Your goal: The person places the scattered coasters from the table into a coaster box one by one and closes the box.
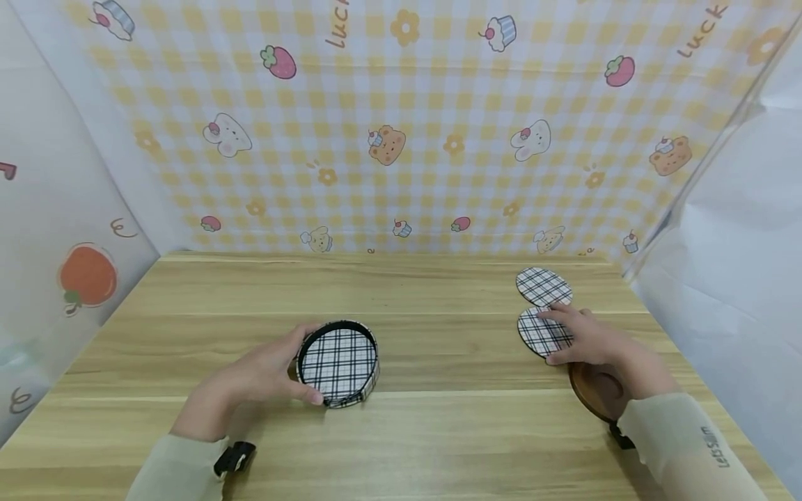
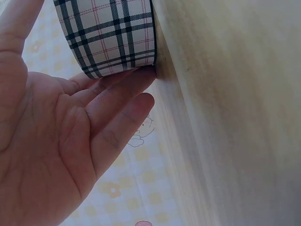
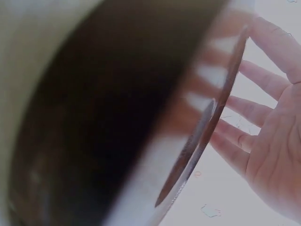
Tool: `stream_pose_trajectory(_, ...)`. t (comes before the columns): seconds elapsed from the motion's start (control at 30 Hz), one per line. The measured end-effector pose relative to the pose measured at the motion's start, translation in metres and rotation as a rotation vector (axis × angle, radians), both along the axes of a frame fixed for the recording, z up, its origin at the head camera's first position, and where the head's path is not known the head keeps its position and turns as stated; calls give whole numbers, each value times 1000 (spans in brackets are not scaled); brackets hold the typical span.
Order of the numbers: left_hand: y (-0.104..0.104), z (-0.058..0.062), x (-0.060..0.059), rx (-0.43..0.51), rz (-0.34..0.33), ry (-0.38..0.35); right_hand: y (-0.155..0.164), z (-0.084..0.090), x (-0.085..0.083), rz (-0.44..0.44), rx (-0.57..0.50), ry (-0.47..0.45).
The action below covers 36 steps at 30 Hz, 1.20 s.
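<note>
**Hands on a plaid holder and a plaid coaster**

The left hand (image 1: 263,376) lies on its side on the table (image 1: 438,431), thumb and fingers curled round the round plaid holder (image 1: 338,363) near the middle of the front half. The right hand (image 1: 585,341) rests palm down near the right edge, straight fingers on the nearer coaster (image 1: 540,332), gripping nothing. A second plaid coaster (image 1: 542,286) lies just behind, overlapping it. One brown disc (image 1: 595,393) lies under the right wrist. Count: one holder, two coasters, one disc.
</note>
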<state>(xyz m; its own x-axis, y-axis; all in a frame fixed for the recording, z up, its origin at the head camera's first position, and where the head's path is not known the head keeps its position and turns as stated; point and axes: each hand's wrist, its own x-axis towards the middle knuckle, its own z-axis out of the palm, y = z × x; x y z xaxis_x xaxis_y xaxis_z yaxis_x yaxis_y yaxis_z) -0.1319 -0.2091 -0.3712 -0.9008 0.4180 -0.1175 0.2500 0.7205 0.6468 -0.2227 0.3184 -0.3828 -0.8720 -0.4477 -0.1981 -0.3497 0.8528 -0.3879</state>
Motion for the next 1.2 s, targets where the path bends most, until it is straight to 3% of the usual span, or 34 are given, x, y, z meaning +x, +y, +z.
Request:
stream_pose_trajectory(0.5, 0, 0, 0, -18, 10, -1, -7, 1, 4, 42, 46, 82)
stream_pose_trajectory(1.2, 0, -1, 0, -27, 27, -20, -15, 4, 8, 40, -26, 107)
